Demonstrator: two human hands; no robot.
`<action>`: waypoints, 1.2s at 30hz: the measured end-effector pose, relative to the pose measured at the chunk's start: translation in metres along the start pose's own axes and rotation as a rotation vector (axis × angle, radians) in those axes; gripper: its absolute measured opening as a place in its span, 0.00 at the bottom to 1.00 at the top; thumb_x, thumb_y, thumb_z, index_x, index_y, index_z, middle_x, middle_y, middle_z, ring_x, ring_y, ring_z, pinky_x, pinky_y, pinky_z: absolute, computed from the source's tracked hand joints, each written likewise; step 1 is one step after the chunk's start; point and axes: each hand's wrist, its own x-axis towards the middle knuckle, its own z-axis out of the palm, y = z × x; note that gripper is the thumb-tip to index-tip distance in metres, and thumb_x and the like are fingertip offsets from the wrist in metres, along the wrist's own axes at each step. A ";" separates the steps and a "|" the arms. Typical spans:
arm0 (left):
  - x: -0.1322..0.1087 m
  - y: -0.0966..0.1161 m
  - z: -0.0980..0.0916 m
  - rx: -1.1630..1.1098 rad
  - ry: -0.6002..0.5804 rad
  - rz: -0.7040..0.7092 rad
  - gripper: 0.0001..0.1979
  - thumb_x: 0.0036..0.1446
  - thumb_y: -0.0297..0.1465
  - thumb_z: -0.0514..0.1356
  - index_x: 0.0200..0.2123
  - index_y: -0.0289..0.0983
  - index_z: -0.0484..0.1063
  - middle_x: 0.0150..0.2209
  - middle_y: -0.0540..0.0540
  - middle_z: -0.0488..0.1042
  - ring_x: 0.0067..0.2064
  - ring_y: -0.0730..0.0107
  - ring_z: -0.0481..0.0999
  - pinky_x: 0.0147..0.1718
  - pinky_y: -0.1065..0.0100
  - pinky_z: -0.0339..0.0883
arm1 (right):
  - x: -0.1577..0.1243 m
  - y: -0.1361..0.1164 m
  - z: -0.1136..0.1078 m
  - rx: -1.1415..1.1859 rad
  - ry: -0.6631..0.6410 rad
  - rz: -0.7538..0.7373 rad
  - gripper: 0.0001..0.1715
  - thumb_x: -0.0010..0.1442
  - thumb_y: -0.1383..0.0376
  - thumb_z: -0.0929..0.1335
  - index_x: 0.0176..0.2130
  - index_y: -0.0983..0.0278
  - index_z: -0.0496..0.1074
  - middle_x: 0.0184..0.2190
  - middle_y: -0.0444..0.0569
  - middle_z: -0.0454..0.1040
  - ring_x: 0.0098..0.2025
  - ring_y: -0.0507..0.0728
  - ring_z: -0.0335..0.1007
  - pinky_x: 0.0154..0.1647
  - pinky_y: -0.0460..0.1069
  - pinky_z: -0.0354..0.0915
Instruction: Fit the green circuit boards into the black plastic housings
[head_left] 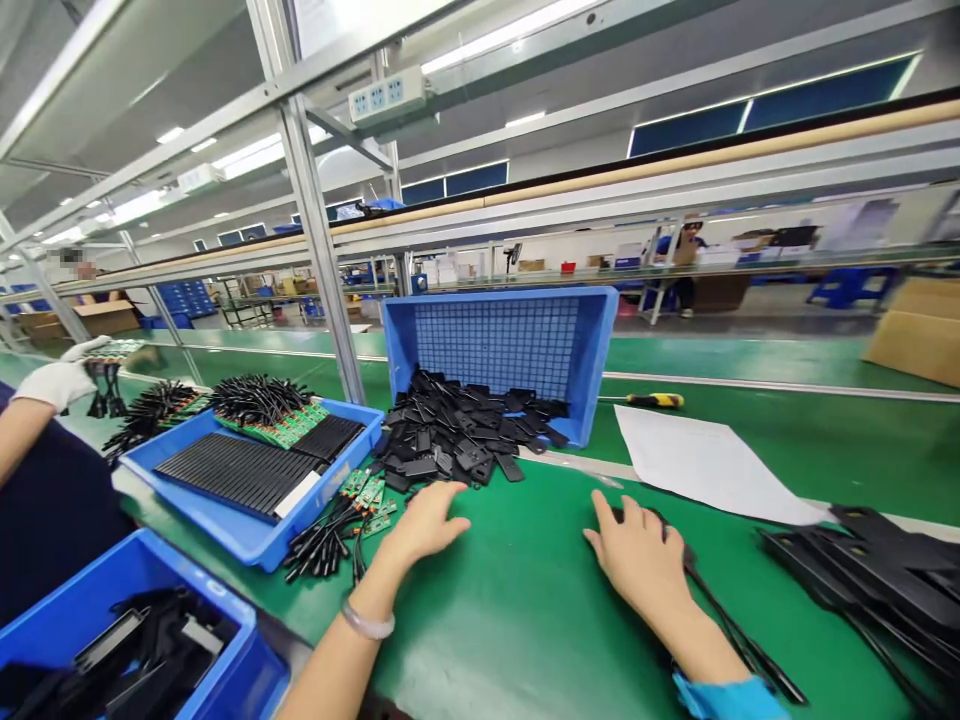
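Lying under the spread right hand (642, 556), black corded part (778, 674); left hand (427, 520) also spread.

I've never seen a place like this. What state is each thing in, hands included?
Left hand: open, nothing visibly held
Right hand: palm down over a black cabled piece; grip hidden
Mesh-bottomed blue bin: tipped on its side
Black pieces: heaped, some beyond the bin's edge
Blue tray: upright, holding black strips and green boards
Lower-left blue bin: upright, open, partly filled
White paper: lying unfolded
Screwdriver: lying down
Co-worker's hand: gloved
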 end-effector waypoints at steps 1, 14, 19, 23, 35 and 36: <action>-0.005 -0.005 -0.015 0.112 0.035 -0.069 0.20 0.49 0.24 0.62 0.48 0.39 0.71 0.48 0.38 0.72 0.49 0.57 0.71 0.48 0.62 0.64 | -0.002 -0.008 -0.002 0.066 0.012 -0.060 0.23 0.62 0.65 0.63 0.55 0.67 0.66 0.51 0.67 0.65 0.50 0.70 0.64 0.47 0.64 0.60; -0.048 -0.032 -0.064 -0.132 0.157 -0.095 0.11 0.54 0.32 0.56 0.41 0.37 0.63 0.27 0.50 0.71 0.29 0.68 0.73 0.29 0.70 0.64 | -0.033 -0.078 -0.049 1.513 -0.564 -0.252 0.26 0.57 0.48 0.65 0.49 0.61 0.71 0.46 0.55 0.71 0.46 0.62 0.69 0.46 0.56 0.66; -0.026 -0.006 -0.033 -0.060 -0.051 0.012 0.14 0.55 0.29 0.57 0.47 0.37 0.64 0.39 0.42 0.74 0.38 0.63 0.76 0.35 0.66 0.68 | -0.037 -0.086 -0.061 2.142 -0.836 0.125 0.41 0.46 0.40 0.72 0.51 0.61 0.64 0.49 0.55 0.69 0.50 0.60 0.68 0.49 0.55 0.65; 0.005 -0.010 -0.017 0.581 0.032 -0.113 0.19 0.50 0.21 0.59 0.47 0.32 0.65 0.43 0.33 0.72 0.47 0.50 0.72 0.44 0.56 0.66 | -0.030 -0.078 -0.064 2.103 -0.764 0.211 0.30 0.49 0.40 0.70 0.34 0.64 0.66 0.34 0.49 0.73 0.30 0.51 0.67 0.28 0.45 0.65; 0.026 0.010 0.039 -0.253 0.033 0.165 0.26 0.40 0.26 0.66 0.47 0.38 0.70 0.41 0.45 0.71 0.42 0.62 0.71 0.44 0.64 0.64 | -0.011 -0.041 -0.031 1.248 0.031 -0.021 0.23 0.53 0.48 0.65 0.41 0.59 0.74 0.27 0.48 0.75 0.26 0.56 0.73 0.23 0.46 0.69; 0.026 0.006 0.046 -0.412 0.031 0.119 0.29 0.38 0.26 0.67 0.48 0.38 0.69 0.40 0.46 0.72 0.41 0.63 0.71 0.42 0.64 0.65 | -0.011 -0.039 -0.032 1.213 0.060 -0.030 0.21 0.53 0.48 0.66 0.40 0.59 0.74 0.27 0.47 0.76 0.26 0.56 0.73 0.23 0.46 0.70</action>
